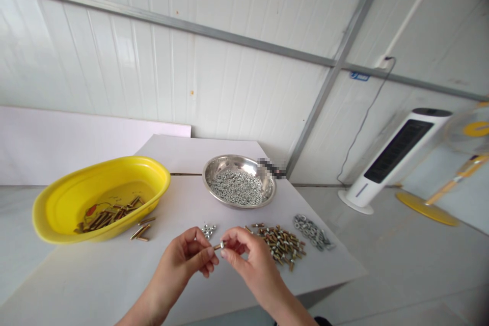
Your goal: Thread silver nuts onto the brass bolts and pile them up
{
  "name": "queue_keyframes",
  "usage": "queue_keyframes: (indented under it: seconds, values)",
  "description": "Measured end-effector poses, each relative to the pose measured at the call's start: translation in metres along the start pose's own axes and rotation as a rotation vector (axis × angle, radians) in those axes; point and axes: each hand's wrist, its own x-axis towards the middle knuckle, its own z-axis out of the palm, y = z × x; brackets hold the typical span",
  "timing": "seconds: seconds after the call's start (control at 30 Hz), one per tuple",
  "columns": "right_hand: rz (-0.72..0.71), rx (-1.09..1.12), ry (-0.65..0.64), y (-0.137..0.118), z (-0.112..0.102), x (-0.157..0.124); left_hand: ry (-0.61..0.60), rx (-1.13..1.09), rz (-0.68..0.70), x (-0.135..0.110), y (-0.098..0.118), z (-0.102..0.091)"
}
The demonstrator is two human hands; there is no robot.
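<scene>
Above the near part of the white table, my two hands meet at a small brass-coloured bolt (pixel 217 247). My left hand (pixel 181 260) pinches its shank between thumb and fingers. My right hand (pixel 252 257) grips a silver nut (pixel 222 245) at the bolt's other end; how far it is threaded on I cannot tell. Just beyond my hands lies a small cluster of silver nuts (pixel 208 231). Beside my right hand spreads a pile of brass-coloured bolts (pixel 286 245), many with silver nuts on them.
A yellow basin (pixel 48 232) holding brass-coloured bolts stands at left, with several loose bolts (pixel 143 229) beside it. A steel bowl (pixel 208 183) of silver nuts sits at the back. Silver washers (pixel 311 229) lie near the right table edge. A white tower fan (pixel 382 163) stands beyond.
</scene>
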Motion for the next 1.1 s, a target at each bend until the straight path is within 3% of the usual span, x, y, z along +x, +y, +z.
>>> queue_keyframes:
  seconds: [0.17, 0.3, 0.4, 0.53, 0.7, 0.9, 1.1]
  values:
    - [0.001, -0.001, -0.073, -0.003, 0.005, -0.005, 0.066, 0.285, 0.150, -0.001, -0.003, -0.002]
    - [0.040, -0.017, -0.047, 0.003, 0.011, -0.006, 0.104, 0.716, 0.412, -0.010, -0.004, 0.000]
    - [0.098, 0.014, -0.024, 0.010, 0.014, -0.006, 0.072, 0.839, 0.511, -0.014, -0.005, 0.002]
    - [0.126, 0.086, 0.033, 0.012, 0.012, -0.005, 0.072, 0.754, 0.408, -0.012, -0.003, 0.004]
    - [0.050, 0.180, 0.043, 0.001, 0.003, -0.003, 0.109, 0.500, 0.276, -0.008, -0.001, 0.002]
    - [-0.004, 0.023, 0.042, -0.001, 0.005, 0.001, 0.105, 0.179, 0.149, -0.002, 0.000, -0.001]
    - [0.001, 0.031, 0.064, 0.003, 0.010, 0.000, 0.093, 0.152, 0.089, 0.001, -0.005, -0.004]
